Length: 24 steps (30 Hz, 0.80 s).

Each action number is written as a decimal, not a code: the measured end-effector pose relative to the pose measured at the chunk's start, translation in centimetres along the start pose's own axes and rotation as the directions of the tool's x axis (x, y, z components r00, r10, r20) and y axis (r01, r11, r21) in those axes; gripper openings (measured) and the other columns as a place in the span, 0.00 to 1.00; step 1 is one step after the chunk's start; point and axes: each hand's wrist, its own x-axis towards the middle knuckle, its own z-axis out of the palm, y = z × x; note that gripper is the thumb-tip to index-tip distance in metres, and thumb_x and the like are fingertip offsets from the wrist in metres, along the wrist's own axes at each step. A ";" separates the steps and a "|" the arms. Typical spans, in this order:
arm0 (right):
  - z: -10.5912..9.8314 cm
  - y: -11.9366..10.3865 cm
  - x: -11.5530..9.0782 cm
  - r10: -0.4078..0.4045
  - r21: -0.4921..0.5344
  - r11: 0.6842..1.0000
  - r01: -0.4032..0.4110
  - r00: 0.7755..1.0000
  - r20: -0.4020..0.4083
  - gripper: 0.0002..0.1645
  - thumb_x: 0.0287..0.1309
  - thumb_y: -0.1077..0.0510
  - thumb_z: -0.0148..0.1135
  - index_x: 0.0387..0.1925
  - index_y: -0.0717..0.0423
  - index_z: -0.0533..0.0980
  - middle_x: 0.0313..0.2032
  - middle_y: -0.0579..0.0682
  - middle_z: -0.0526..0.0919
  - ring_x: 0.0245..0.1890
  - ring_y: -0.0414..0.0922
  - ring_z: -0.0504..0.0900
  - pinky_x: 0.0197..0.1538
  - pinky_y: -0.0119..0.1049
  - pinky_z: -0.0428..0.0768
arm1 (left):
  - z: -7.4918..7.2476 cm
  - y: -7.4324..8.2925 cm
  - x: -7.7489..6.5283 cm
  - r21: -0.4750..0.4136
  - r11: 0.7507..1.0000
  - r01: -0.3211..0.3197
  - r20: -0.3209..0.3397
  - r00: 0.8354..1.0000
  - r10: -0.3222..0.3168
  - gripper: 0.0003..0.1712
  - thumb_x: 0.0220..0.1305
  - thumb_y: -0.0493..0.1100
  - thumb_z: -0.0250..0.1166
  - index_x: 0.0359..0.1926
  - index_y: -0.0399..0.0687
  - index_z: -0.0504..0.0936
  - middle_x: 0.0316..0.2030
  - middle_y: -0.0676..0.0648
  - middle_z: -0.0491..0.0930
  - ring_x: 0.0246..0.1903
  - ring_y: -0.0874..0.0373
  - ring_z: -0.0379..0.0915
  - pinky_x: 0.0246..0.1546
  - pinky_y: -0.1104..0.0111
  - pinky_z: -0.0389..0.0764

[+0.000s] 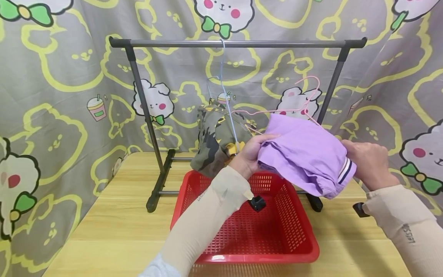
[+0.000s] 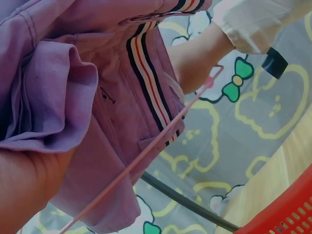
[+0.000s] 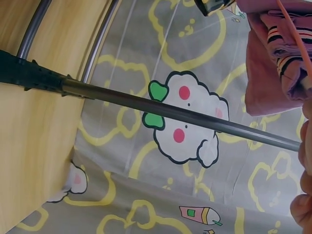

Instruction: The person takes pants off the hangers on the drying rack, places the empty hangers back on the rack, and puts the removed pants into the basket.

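Note:
A folded purple garment (image 1: pixel 301 154) with navy-and-white striped trim is held up over the right part of the red basket. My left hand (image 1: pixel 250 152) grips its left edge, thumb on top of the cloth. At its right end, by the striped trim, my right hand (image 1: pixel 372 161) holds the cloth with curled fingers. A pink hanger (image 1: pixel 304 109) runs behind the garment, its hook free above it. In the left wrist view the hanger's bar (image 2: pixel 129 168) crosses the purple cloth (image 2: pixel 114 117) and its striped band. Only fingers (image 3: pixel 304 161) of my right hand show in the right wrist view.
A dark clothes rack (image 1: pixel 277 44) stands across the wooden table (image 1: pixel 114 227). From its rail a blue hanger (image 1: pixel 226 103) carries a camouflage garment (image 1: pixel 209 148). The red basket (image 1: pixel 256 258) sits in front, under my forearms. A patterned curtain (image 1: pixel 86 69) surrounds the table.

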 end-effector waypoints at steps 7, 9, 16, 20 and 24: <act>-0.2 0.0 -0.1 0.002 -0.006 1.000 -0.002 1.000 0.030 0.12 0.47 0.58 0.53 0.13 0.50 0.63 0.05 0.40 0.51 0.05 0.42 0.52 0.09 0.39 0.50 | 1.0 0.8 -0.8 0.008 1.000 -0.013 0.017 1.000 0.013 0.14 0.65 0.39 0.42 0.32 0.44 0.74 0.25 0.50 0.76 0.25 0.61 0.76 0.27 0.72 0.77; -0.3 0.1 -0.2 0.012 -0.007 1.000 -0.011 0.999 0.045 0.12 0.47 0.59 0.52 0.13 0.50 0.63 0.05 0.40 0.52 0.06 0.43 0.53 0.09 0.40 0.51 | 1.2 1.0 -1.1 0.004 1.000 -0.021 0.026 0.999 0.021 0.14 0.65 0.39 0.41 0.31 0.44 0.74 0.25 0.50 0.76 0.25 0.62 0.75 0.28 0.72 0.77; -0.2 0.4 -0.3 0.031 0.001 1.000 -0.031 0.999 0.031 0.10 0.47 0.58 0.51 0.15 0.51 0.65 0.05 0.40 0.52 0.06 0.43 0.53 0.09 0.39 0.50 | 1.9 1.6 -1.6 0.025 0.998 -0.049 0.036 0.998 0.048 0.15 0.65 0.37 0.39 0.32 0.43 0.74 0.26 0.50 0.76 0.26 0.62 0.75 0.29 0.74 0.76; 0.1 0.5 -0.2 0.007 0.000 1.000 -0.007 1.000 -0.024 0.09 0.45 0.57 0.52 0.15 0.51 0.67 0.06 0.40 0.51 0.06 0.42 0.50 0.10 0.38 0.48 | 1.8 1.7 -1.9 0.032 0.999 -0.044 0.025 0.999 0.043 0.16 0.65 0.38 0.39 0.31 0.44 0.75 0.26 0.50 0.76 0.26 0.62 0.75 0.29 0.74 0.76; 0.2 0.6 -0.2 -0.023 -0.011 1.000 0.023 0.997 -0.073 0.12 0.48 0.57 0.48 0.13 0.51 0.64 0.06 0.40 0.50 0.06 0.41 0.49 0.10 0.38 0.47 | 1.7 1.7 -2.1 0.038 0.999 -0.028 0.033 0.999 0.027 0.18 0.65 0.38 0.39 0.30 0.45 0.76 0.26 0.50 0.76 0.25 0.62 0.75 0.29 0.74 0.75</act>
